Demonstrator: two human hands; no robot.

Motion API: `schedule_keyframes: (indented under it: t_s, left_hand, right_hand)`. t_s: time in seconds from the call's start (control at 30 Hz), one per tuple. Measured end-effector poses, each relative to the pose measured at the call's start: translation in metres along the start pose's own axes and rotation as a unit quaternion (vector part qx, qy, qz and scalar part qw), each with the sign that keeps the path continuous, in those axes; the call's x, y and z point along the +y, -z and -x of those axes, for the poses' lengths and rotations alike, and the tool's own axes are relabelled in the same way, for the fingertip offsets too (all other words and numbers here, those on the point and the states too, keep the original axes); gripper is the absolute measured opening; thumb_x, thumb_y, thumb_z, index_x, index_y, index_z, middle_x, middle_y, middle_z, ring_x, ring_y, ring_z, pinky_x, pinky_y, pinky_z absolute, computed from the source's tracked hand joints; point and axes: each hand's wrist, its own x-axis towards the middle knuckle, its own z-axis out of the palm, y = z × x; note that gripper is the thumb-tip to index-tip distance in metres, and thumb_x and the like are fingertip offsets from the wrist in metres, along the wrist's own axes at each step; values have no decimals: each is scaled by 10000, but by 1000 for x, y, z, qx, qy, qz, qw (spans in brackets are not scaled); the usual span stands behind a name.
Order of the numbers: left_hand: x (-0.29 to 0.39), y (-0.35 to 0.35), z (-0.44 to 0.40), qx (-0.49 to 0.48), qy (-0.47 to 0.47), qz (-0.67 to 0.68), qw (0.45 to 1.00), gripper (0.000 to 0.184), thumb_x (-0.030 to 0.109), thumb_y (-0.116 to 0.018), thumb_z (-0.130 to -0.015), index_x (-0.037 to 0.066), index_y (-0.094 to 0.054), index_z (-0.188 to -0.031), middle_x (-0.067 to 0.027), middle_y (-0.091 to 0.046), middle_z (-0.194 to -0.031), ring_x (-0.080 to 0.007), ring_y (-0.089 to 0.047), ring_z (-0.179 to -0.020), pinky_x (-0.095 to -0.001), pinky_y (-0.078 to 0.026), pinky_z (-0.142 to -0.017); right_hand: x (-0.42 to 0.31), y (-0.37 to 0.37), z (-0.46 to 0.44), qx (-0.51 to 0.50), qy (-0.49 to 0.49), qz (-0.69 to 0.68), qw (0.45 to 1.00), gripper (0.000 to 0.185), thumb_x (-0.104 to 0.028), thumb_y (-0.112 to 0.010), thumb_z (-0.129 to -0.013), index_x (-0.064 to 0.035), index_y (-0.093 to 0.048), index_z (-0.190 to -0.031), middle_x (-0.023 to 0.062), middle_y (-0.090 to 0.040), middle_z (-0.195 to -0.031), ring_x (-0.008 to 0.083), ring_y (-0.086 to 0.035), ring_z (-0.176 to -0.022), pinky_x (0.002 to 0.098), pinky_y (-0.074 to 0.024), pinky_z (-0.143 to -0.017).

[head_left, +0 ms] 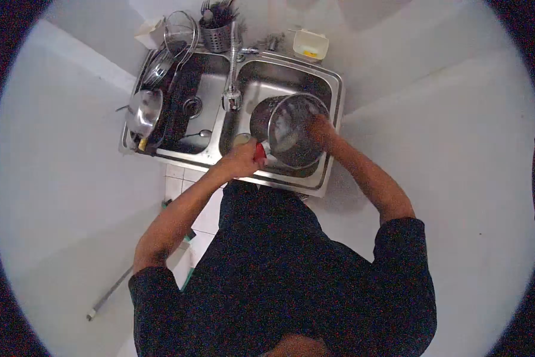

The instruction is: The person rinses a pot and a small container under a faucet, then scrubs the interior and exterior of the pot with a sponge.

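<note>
My left hand (242, 158) curls closed around the red plastic-looking handle (260, 153) of the deep, round grey metal pot (288, 134), probably steadying it, tilted in the stainless-steel basin (260, 89) just beyond. My right hand (321, 132) reaches into its mouth; blurred, I can't tell how open, or holding anything.

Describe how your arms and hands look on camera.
Left hand and right hand are ungloved, the right one blurred. No watch or bracelet shows on either wrist. The left sleeve and right sleeve are short, near-black, without visible markings.
</note>
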Motion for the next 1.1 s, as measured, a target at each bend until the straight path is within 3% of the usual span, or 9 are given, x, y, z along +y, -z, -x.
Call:
schedule_keyframes:
  t_s: [0.17, 0.27, 0.5, 0.67, 0.77, 0.87, 0.9, 1.0, 1.1]
  left_hand:
    - [8, 7, 11, 13, -1, 41, 999, 511, 340, -664, -852, -44, -463, -1121, -306, -615, -998, -470, -601, -985, -501, -470, -852]
    - [-1, -2, 9, -22, 33, -4, 999, 510, 338, -662, -853, -50, -460, -1117, -314, -616, -977, -468, -606, -973, -501, -473, -849]
    - [-21, -32, 2, -36, 9, 18, 999, 482, 313, -668, -870, -13, -482, -1171, -181, -638, -909, -312, -639, -875, -424, -489, -798]
    - [-10, -22, 14, 34, 29, 45, 998, 452, 338, -673, -875, 0, -485, -1108, -130, -608, -805, -262, -602, -729, -395, -495, -712]
    - [-27, -18, 11, 23, 25, 81, 996, 468, 344, -682, -870, 22, -477, -1141, -73, -579, -753, -192, -562, -615, -340, -493, -590]
    - [18, 9, 22, -32, 127, 154, 979, 468, 339, -686, -870, 45, -482, -1171, -29, -554, -729, -123, -521, -541, -292, -452, -476]
    - [19, 7, 20, -49, 138, 169, 975, 446, 319, -669, -871, -19, -474, -1088, -170, -604, -841, -272, -608, -714, -398, -493, -662]
    - [4, -12, 12, -29, 54, 108, 992, 448, 323, -675, -867, -17, -478, -1081, -141, -595, -828, -211, -582, -636, -357, -475, -564]
    - [11, -17, 5, -54, 86, 144, 984, 459, 352, -663, -877, -20, -483, -1075, -124, -585, -782, -176, -534, -495, -330, -428, -447]
  right_hand:
    - [-37, 34, 26, -215, -36, -44, 975, 331, -155, -573, -811, -24, -640, -1108, 216, -618, -1152, 351, -557, -1154, 438, -439, -1005]
    - [1, 6, 25, -39, -122, -141, 982, 321, -144, -568, -807, -20, -642, -1094, 193, -610, -1180, 328, -547, -1179, 403, -432, -1023]
    - [44, 3, 0, 179, 65, -31, 981, 341, -155, -540, -823, -70, -657, -1132, 109, -539, -1334, 271, -472, -1269, 374, -386, -1082]
    - [39, 14, 1, 102, 11, -2, 995, 418, -161, -515, -913, -69, -517, -1322, 90, -452, -1431, 266, -407, -1331, 373, -321, -1127]
    - [26, 51, 21, 119, -32, -158, 980, 451, -147, -491, -958, -65, -423, -1395, 103, -425, -1450, 277, -381, -1352, 389, -276, -1148]
    - [24, 47, 21, 216, -66, -418, 880, 495, -95, -506, -925, -56, -403, -1407, 132, -409, -1458, 284, -358, -1370, 399, -253, -1157]
    - [23, 44, 18, 257, -74, -498, 825, 515, -72, -519, -902, -52, -407, -1404, 142, -406, -1459, 284, -350, -1376, 401, -248, -1160]
    - [18, 30, -7, 292, -47, -197, 935, 567, 6, -519, -808, -21, -441, -1369, 168, -392, -1465, 291, -342, -1383, 399, -242, -1167]
    - [-12, 17, -31, 336, -81, -125, 930, 501, 33, -489, -813, -28, -501, -1310, 180, -428, -1425, 346, -383, -1348, 407, -284, -1148]
